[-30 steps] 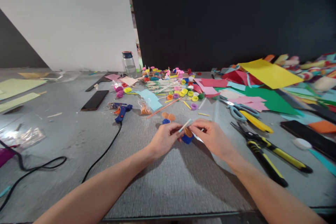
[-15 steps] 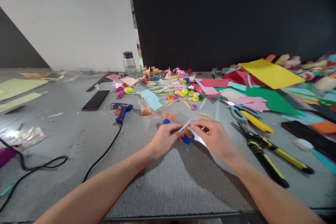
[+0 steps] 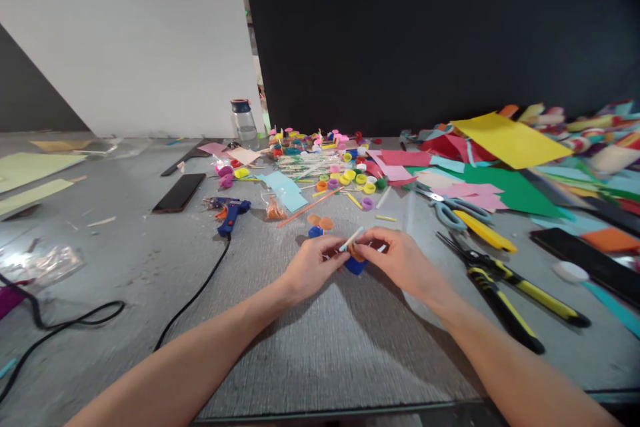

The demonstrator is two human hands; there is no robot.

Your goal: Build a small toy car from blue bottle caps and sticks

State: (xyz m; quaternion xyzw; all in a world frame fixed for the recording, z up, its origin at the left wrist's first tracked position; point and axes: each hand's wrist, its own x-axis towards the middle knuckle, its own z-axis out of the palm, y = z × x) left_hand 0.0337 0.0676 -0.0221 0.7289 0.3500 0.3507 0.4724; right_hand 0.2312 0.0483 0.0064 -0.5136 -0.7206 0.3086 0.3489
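Note:
Both hands meet over the near middle of the table around a small craft piece (image 3: pixel 355 266) with a deep blue block and brown parts. A short pale stick (image 3: pixel 351 239) slants across its top. My left hand (image 3: pixel 313 265) is closed on the left side of the piece, its thumb and fingers by the stick. From the right, my right hand (image 3: pixel 395 257) pinches at the brown part, and a bit of white shows between its fingers. The fingers hide much of the piece. Just behind stands another small blue piece (image 3: pixel 315 232) with two brown discs (image 3: pixel 321 221).
A glue gun (image 3: pixel 231 213) with a black cord and a phone (image 3: pixel 179 193) lie left. Pliers (image 3: pixel 480 267), scissors (image 3: pixel 453 207) and a yellow-handled cutter (image 3: pixel 486 232) lie right. Behind are coloured caps, sticks, paper sheets (image 3: pixel 510 140) and a water bottle (image 3: pixel 243 123).
My right hand has moved slightly left and closer to my left hand, its fingers now over the brown part of the piece. The whole view has shifted a little.

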